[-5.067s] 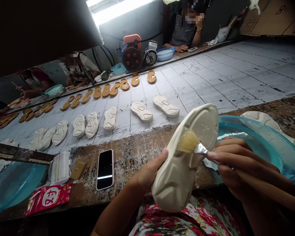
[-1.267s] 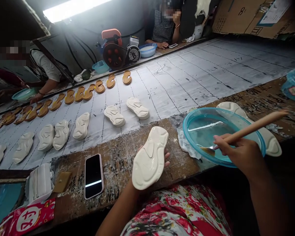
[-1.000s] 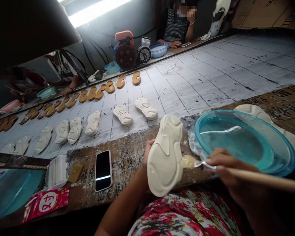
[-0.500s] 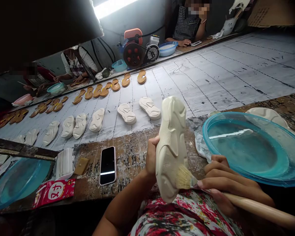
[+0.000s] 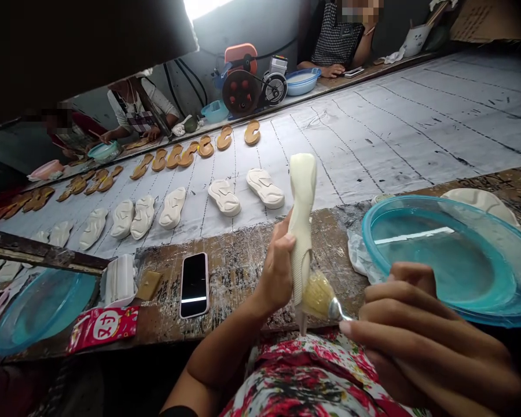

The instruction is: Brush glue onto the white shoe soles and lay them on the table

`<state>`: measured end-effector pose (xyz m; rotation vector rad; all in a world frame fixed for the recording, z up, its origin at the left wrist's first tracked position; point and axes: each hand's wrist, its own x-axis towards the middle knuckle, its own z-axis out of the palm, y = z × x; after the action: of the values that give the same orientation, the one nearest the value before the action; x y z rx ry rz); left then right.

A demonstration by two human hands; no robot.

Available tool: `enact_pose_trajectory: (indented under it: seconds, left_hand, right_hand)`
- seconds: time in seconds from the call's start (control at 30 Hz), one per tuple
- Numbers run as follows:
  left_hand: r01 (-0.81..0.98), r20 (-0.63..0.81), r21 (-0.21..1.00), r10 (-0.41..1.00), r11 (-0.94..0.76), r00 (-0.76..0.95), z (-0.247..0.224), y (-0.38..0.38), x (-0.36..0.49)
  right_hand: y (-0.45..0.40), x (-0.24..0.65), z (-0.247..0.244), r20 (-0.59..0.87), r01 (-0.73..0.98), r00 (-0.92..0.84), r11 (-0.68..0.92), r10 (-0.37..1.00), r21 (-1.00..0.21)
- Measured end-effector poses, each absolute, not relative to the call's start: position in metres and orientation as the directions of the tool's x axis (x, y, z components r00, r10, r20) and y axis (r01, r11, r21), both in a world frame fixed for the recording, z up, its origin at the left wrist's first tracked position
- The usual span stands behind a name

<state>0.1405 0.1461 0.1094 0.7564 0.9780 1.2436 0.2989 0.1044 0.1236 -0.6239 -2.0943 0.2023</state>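
Note:
My left hand [image 5: 280, 269] is closed around a cream shoe sole [image 5: 303, 226], held upright above the table edge and turned nearly edge-on to me. In my right hand [image 5: 425, 330] is a brush [image 5: 319, 294] with pale yellow bristles and a metal ferrule. Its bristles press against the lower right side of the sole; most of the handle is hidden behind my fingers. To the right, just beyond that hand, stands a blue basin [image 5: 384, 202] of cloudy liquid.
Rows of white soles [image 5: 223, 198] and brown soles [image 5: 206, 146] lie on the lined white belt [image 5: 373, 127]. Near my left arm are a phone [image 5: 195, 285], a red packet [image 5: 102, 327] and another basin [image 5: 2, 341]. A machine [image 5: 241, 92] and co-workers sit across the belt.
The sole has turned from its broad face to nearly edge-on. The brush stays against its lower part, while my right hand has shifted slightly right and nearer.

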Motion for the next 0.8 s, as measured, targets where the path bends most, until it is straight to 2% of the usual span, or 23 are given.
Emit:
enact_pose_trajectory:
  seconds: [0.07,0.13,0.23,0.3,0.37,0.43,0.5,0.53,0.63,0.8]
  left_hand:
    - [-0.340,-0.068,0.938,0.998,0.060,-0.012,0.108,0.149,0.143]
    - [-0.346,-0.010,0.938,0.993,-0.033,-0.121,0.108,0.155,0.144]
    - [-0.470,-0.077,0.879,0.949,-0.081,-0.306,0.106,0.164,0.144]
    - [-0.606,-0.187,0.794,0.927,-0.052,-0.324,0.104,0.168,0.142]
    - [-0.751,-0.294,0.657,0.940,0.066,-0.175,0.102,0.170,0.140]
    - [-0.819,-0.330,0.511,0.939,0.261,0.094,0.104,0.169,0.140]
    - [-0.759,-0.390,0.439,0.863,0.480,0.320,0.111,0.169,0.143]
    - [-0.708,-0.445,0.425,0.812,0.564,0.379,0.116,0.169,0.145]
    - [-0.565,-0.577,0.423,0.691,0.709,0.435,0.136,0.169,0.153]
    - [-0.449,-0.637,0.451,0.631,0.771,0.443,0.148,0.172,0.154]
  right_hand:
    - [0.097,0.294,0.120,0.723,0.419,-0.441,0.834,0.532,-0.358]
    - [0.091,0.288,0.117,0.702,0.466,-0.472,0.827,0.534,-0.315]
    - [0.086,0.283,0.115,0.688,0.442,-0.541,0.860,0.483,-0.256]
    - [0.086,0.283,0.114,0.679,0.444,-0.526,0.846,0.512,-0.294]
    - [0.085,0.285,0.113,0.684,0.444,-0.493,0.832,0.538,-0.334]
    - [0.085,0.289,0.111,0.731,0.409,-0.450,0.846,0.514,-0.343]
    - [0.086,0.293,0.109,0.797,0.367,-0.353,0.856,0.490,-0.363]
    - [0.088,0.295,0.107,0.811,0.357,-0.304,0.849,0.499,-0.389]
    - [0.095,0.298,0.104,0.810,0.328,-0.252,0.834,0.529,-0.443]
    - [0.099,0.290,0.096,0.810,0.244,-0.255,0.846,0.528,-0.475]
